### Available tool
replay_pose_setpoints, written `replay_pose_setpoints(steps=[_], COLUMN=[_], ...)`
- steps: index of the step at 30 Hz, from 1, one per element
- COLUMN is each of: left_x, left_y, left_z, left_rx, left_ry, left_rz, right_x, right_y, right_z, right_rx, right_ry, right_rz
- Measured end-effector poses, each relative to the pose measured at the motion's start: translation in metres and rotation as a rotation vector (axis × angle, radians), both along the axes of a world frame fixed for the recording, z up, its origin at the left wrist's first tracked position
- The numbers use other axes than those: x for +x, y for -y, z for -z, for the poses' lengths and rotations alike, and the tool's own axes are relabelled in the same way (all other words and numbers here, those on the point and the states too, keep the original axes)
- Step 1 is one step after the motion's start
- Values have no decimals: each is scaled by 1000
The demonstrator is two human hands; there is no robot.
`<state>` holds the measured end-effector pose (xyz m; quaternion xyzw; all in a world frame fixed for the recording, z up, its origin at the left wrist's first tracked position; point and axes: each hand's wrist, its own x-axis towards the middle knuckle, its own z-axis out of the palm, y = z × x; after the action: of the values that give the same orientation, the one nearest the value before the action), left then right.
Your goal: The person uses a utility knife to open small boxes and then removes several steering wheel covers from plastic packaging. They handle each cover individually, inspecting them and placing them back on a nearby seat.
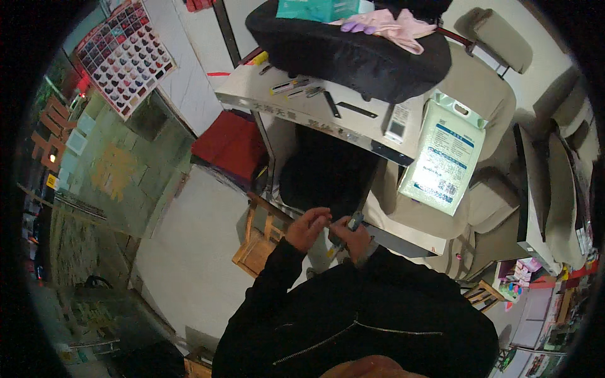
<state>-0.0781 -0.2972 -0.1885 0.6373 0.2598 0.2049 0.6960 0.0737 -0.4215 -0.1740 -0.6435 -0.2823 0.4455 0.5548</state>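
Note:
My right hand [357, 239] is wrapped round a slim tool with a grey-blue handle [355, 220]. The handle's end sticks up above my fingers, and a bit of yellow shows below them; the tool's exact kind is not clear. Just to its left, my left hand [308, 230] has its fingers bent together, tips toward the right hand. Whatever those fingertips may pinch is too small to make out. Both hands are in front of my body, short of the table [293, 109].
On the tabletop lie several small tools [296, 86], dark flat strips [357, 109] and a white box [397, 123]. Behind them is a black padded cover [353, 57] with a pink cloth [403, 28]. A large pale-green bag [444, 151] rests at right. A wooden chair [257, 244] stands left.

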Motion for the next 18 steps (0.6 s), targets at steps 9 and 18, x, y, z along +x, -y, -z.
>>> replay_pose_setpoints(steps=[9, 18], left_x=[56, 83], left_y=[64, 79], left_z=[-49, -54], left_rx=[253, 153], left_ry=[-121, -131], left_rz=[-79, -168], right_x=[61, 107], right_y=[10, 15], right_z=[-24, -11], right_rx=[176, 299], right_ry=[-336, -267], right_rz=[9, -205])
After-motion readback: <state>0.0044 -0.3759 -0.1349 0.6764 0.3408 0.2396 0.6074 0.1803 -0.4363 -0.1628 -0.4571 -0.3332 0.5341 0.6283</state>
